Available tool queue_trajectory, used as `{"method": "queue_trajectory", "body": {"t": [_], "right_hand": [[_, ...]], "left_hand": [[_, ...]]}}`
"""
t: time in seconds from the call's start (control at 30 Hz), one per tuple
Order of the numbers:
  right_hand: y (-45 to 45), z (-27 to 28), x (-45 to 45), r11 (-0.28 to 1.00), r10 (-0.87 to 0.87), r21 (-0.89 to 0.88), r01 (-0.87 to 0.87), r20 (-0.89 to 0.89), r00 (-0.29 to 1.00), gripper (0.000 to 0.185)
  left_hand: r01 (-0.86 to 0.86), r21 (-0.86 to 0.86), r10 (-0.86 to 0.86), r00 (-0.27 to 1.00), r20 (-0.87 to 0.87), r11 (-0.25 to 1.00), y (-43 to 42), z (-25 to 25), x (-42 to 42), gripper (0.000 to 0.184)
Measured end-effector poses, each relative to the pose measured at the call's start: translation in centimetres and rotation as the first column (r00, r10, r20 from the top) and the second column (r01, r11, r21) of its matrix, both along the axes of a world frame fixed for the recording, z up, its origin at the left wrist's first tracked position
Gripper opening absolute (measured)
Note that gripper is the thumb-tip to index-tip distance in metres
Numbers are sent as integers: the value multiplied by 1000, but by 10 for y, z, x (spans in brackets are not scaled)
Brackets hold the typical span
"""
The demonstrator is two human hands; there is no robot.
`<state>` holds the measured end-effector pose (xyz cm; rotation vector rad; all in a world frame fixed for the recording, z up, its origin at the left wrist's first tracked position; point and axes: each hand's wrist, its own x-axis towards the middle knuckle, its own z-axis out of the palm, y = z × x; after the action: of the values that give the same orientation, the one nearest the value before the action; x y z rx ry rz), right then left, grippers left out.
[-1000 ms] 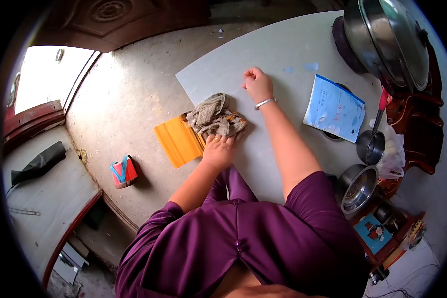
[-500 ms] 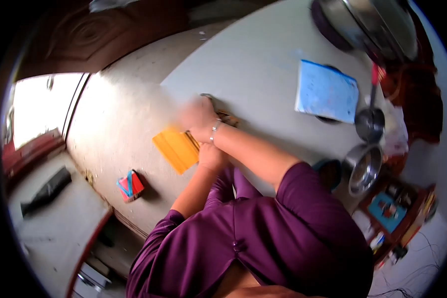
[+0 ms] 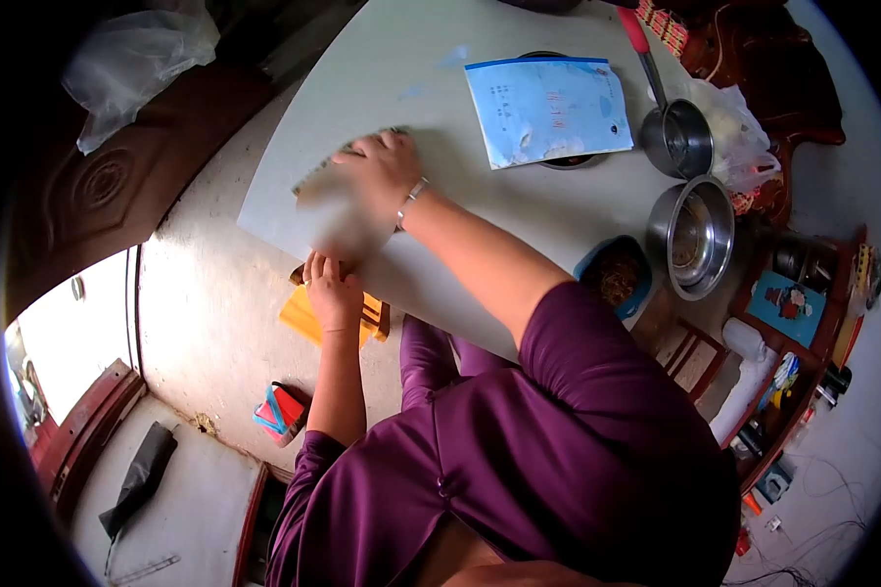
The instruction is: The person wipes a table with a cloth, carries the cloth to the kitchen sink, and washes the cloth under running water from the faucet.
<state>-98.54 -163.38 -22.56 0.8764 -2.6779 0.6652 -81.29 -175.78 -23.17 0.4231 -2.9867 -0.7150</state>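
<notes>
My right hand (image 3: 382,176), with a bracelet at its wrist, lies over the left part of the pale table. Its fingers are stretched out on a flat brownish thing (image 3: 313,178) with a dark dotted edge. Most of that thing is hidden by the hand and a blur, so I cannot tell its kind. My left hand (image 3: 335,298) is at the near edge of the table, its fingers bent at a blurred spot. Something dark brown shows beside those fingertips; what they grip is unclear. Below this hand is a yellow-orange slotted object (image 3: 303,318).
On the table (image 3: 440,108) lie a blue-white packet (image 3: 548,112) on a dark round thing, a red-handled saucepan (image 3: 677,139) and a plastic bag (image 3: 739,127). A steel bowl (image 3: 722,245) and a blue container (image 3: 615,279) sit nearer me. A red box (image 3: 279,411) is lower left.
My hands were close together at the table edge and have moved apart. The right hand is farther over the table, and the brownish thing is flatter beneath it. The view has shifted.
</notes>
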Motion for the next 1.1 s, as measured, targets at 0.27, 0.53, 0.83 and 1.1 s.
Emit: {"method": "queue_trajectory", "body": {"t": [0.27,0.53,0.83,1.1], "right_hand": [[118,35,89,973,-228,96,211,238,944,31],[206,45,81,632,-746,116,766,359,561,46],[185,16,62,546,-830,264,795,302,469,50],[154,7,67,706,-708,209,677,161,688,52]], "left_hand": [[335,73,-340,937,81,939,30,15,5,30],[556,252,-556,828,-80,792,118,22,-15,25],[566,149,-567,823,-39,811,118,30,3,35],[563,204,-568,822,-36,801,103,28,15,42]]}}
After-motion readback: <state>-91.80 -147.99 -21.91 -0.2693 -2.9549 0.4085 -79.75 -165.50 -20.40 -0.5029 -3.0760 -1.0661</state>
